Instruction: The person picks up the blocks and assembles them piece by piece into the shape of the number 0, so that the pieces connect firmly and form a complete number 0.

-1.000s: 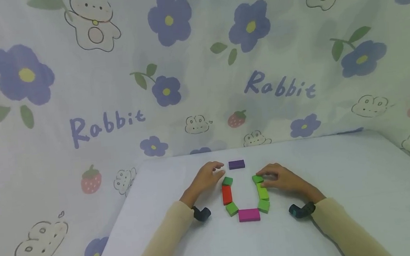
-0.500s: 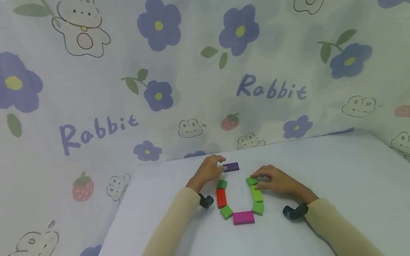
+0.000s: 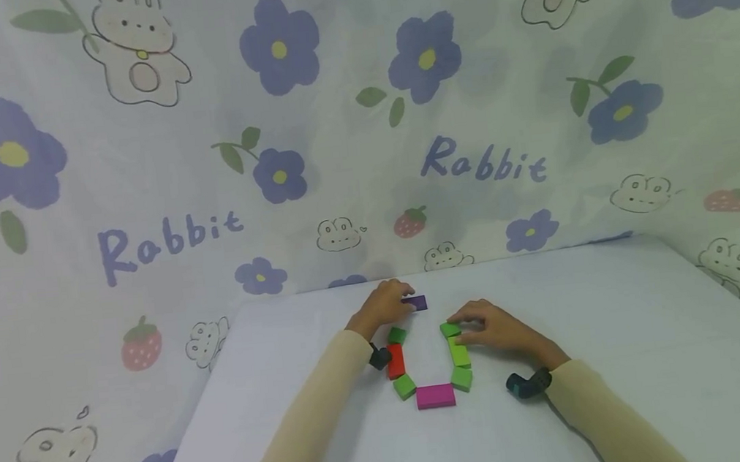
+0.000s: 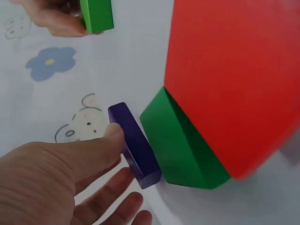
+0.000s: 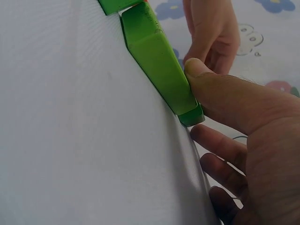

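Note:
Coloured blocks form a U on the white surface in the head view. My left hand (image 3: pixel 382 308) reaches past its left side and pinches the left end of a purple block (image 3: pixel 420 303) beyond the U. In the left wrist view the thumb lies on the purple block (image 4: pixel 136 145), with the fingers partly hidden behind it. A dark green block (image 4: pixel 171 145) and a red block (image 4: pixel 234 70) lie close by. My right hand (image 3: pixel 494 326) rests at the U's right side. Its thumb touches a lime block (image 5: pixel 161 70), and its index fingertip is at a dark green block (image 5: pixel 191 116).
A magenta block (image 3: pixel 435 396) makes the U's near end, between two light green blocks (image 3: pixel 405 386). Dark wrist devices (image 3: pixel 529 384) sit at both wrists. A printed cloth (image 3: pixel 347 115) with flowers and rabbits hangs behind the table (image 3: pixel 581 300).
My left hand has moved away from me and rightward, from beside the left dark green block to the purple block, and has taken hold of it. My right hand stays at its blocks.

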